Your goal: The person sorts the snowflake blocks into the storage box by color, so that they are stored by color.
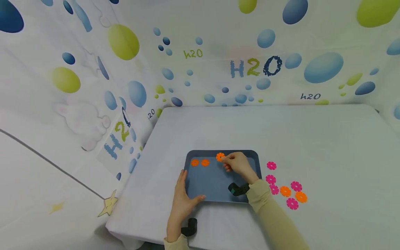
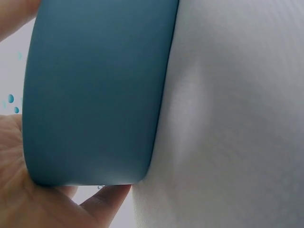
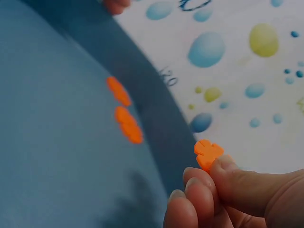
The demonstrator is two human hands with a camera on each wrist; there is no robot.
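Note:
My right hand [image 1: 239, 163] pinches an orange notched disc [image 1: 220, 157] between thumb and fingers, over the back part of a blue-grey tray [image 1: 215, 184]. In the right wrist view the held disc [image 3: 208, 153] stands tilted, its lower part hidden by the thumb. Two more orange discs [image 1: 200, 162] lie flat in a row near the tray's back left corner. At the front left corner my left hand [image 1: 182, 199] rests against the tray, straight fingers along the side and thumb at the front rim. The tray wall [image 2: 95, 95] fills much of the left wrist view.
Right of the tray, several pink discs [image 1: 292, 203] and two orange discs [image 1: 285, 191] lie scattered on the white-covered table [image 1: 337, 152]. A patterned cloth [image 1: 215, 66] hangs behind the table and along its left. Black cameras [image 1: 239, 189] are strapped at the wrists.

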